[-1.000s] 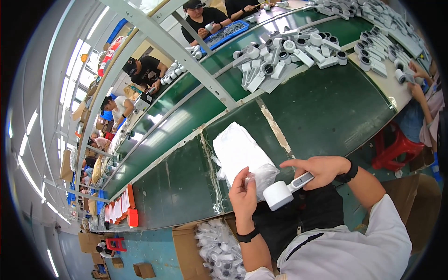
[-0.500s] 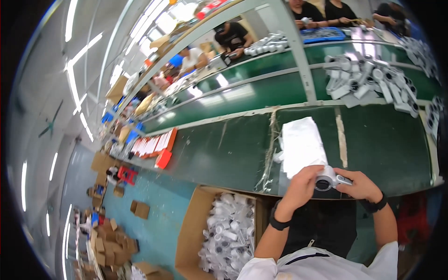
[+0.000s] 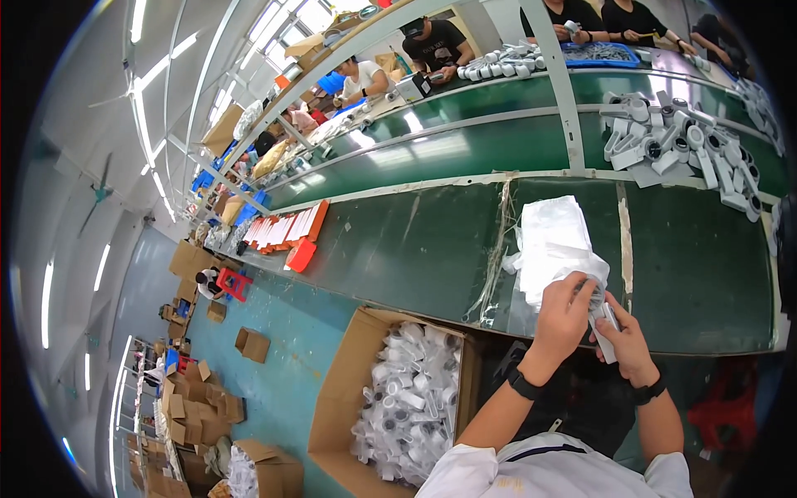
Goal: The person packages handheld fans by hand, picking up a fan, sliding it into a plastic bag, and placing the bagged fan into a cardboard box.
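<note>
Box [image 3: 336, 398] full of bagged white parts [image 3: 411, 390]

The left hand [image 3: 564, 319] now covers the white device [image 3: 604, 330].

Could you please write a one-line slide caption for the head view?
Both hands, left hand and right hand, hold a white device beside clear bags on the green bench.
</note>
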Tool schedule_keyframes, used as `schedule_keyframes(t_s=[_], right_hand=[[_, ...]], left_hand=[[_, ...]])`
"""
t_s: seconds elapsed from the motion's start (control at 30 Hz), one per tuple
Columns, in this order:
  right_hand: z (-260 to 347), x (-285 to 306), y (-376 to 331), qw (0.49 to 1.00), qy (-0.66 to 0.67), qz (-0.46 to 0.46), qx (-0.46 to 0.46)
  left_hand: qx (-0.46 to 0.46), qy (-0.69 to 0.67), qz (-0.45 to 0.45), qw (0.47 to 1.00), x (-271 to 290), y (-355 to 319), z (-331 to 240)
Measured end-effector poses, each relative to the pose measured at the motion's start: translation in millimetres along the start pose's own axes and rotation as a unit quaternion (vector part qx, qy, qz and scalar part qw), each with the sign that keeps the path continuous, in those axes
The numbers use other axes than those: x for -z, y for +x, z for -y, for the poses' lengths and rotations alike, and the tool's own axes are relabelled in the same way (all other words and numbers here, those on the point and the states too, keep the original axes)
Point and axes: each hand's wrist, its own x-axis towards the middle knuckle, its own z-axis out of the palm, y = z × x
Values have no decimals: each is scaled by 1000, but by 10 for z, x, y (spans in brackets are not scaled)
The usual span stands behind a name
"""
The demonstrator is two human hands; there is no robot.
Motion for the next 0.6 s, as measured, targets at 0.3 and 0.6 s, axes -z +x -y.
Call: schedule_keyframes(t_s=[0.3,0.6], right_hand=[[-30,-177,47,997,-2,-72,32],[-189,-109,266,972,92,-151,155]], left_hand=[[-18,82,-129,988,-97,-77,231],[37,-96,-24,994,-244,-398,-120]])
